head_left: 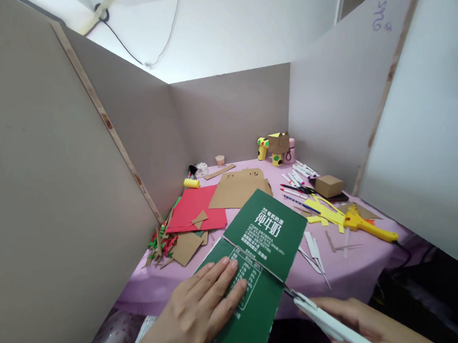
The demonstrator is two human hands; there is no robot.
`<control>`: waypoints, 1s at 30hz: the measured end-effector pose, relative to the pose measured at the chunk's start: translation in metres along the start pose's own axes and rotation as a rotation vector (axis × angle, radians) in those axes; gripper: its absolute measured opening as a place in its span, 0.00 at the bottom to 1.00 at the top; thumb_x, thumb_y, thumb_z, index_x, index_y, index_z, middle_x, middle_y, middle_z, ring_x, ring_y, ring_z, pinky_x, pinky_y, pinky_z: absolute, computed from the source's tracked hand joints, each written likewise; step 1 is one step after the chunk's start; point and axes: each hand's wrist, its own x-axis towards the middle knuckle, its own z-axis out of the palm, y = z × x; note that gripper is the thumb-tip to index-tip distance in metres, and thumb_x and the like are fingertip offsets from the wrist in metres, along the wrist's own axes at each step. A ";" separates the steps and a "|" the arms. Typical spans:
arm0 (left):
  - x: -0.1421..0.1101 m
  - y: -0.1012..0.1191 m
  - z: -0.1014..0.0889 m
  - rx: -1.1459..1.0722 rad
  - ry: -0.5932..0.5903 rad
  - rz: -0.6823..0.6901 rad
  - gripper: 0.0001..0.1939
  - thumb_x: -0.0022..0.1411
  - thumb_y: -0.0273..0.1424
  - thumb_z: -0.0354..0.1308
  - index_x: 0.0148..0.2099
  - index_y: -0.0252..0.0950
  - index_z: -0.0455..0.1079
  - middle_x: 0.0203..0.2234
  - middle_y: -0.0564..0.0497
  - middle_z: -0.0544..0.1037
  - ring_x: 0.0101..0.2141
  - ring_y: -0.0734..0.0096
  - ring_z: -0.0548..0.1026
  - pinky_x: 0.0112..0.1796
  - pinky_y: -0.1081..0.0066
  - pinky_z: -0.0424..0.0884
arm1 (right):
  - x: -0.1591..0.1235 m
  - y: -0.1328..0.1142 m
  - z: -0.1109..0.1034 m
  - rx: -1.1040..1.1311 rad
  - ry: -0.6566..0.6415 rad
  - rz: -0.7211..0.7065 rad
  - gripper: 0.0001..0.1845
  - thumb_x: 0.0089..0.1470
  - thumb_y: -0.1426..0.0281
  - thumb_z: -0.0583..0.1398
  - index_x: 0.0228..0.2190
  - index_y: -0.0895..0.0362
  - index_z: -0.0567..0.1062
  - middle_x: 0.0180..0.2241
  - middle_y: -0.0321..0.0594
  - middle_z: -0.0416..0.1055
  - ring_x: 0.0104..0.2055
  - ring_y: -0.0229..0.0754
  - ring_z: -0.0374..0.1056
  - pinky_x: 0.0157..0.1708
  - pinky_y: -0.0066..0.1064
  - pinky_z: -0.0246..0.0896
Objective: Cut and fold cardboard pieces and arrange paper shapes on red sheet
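Observation:
A green cardboard panel from a milk carton, printed with white lettering, lies tilted across the front of the table. My left hand rests flat on its lower half, fingers stretched out and slightly apart. A slit or crease crosses the panel just above my fingertips. At the right end of that line is the dark blade of a white-handled utility knife. My right hand is closed around the knife's handle, with the thumb below it.
A pink cloth covers the table. Red sheets and brown cardboard lie behind the panel, with scraps at left. On the right are a yellow glue gun, markers and a small brown box. Grey partitions surround the table.

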 end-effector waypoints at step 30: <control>-0.018 0.008 0.123 -0.227 0.046 -0.066 0.19 0.65 0.26 0.42 0.56 0.37 0.63 0.51 0.46 0.72 0.53 0.68 0.66 0.49 0.67 0.68 | 0.054 0.042 0.014 0.257 -0.046 0.109 0.24 0.47 0.51 0.60 0.37 0.58 0.69 0.19 0.26 0.55 0.15 0.26 0.50 0.14 0.17 0.49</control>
